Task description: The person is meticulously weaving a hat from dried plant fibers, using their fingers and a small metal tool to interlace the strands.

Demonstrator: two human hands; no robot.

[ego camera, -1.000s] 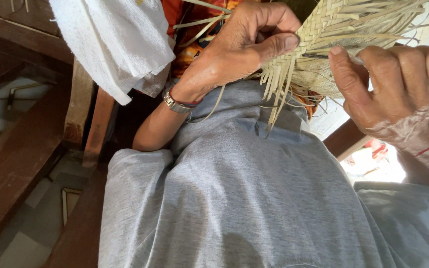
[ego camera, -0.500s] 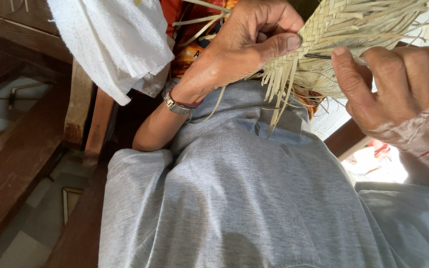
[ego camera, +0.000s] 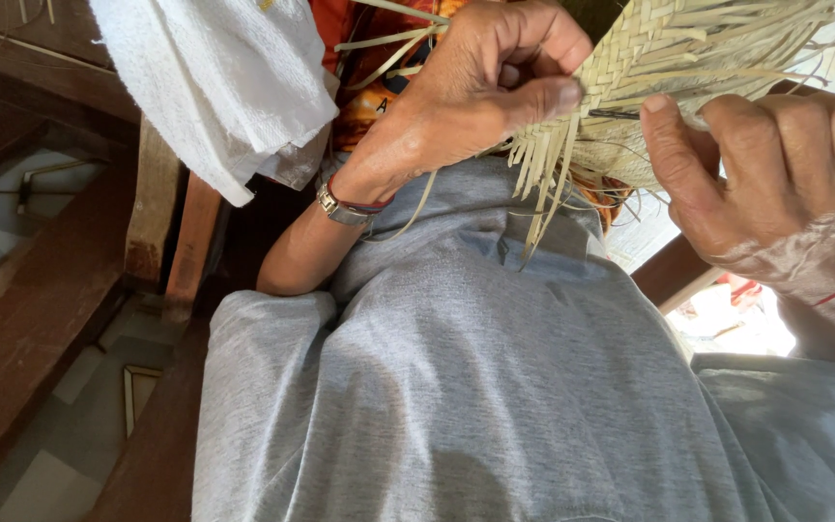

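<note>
Both hands on straw weave.
I see left hand [ego camera: 485,87] pinching weave [ego camera: 649,58] edge, loose strands [ego camera: 543,174] hanging below; right hand [ego camera: 765,174] gripping it opposite.

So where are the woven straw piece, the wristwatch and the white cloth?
woven straw piece [ego camera: 669,48], head view, on the plaited part near the top edge.
wristwatch [ego camera: 338,208], head view, on its metal band.
white cloth [ego camera: 215,87], head view, on its hanging middle.

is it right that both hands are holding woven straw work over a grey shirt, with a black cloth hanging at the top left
Not quite: the cloth is white, not black, as the head view shows. The rest stands: the left hand and right hand hold the woven straw work over the grey shirt.
</note>
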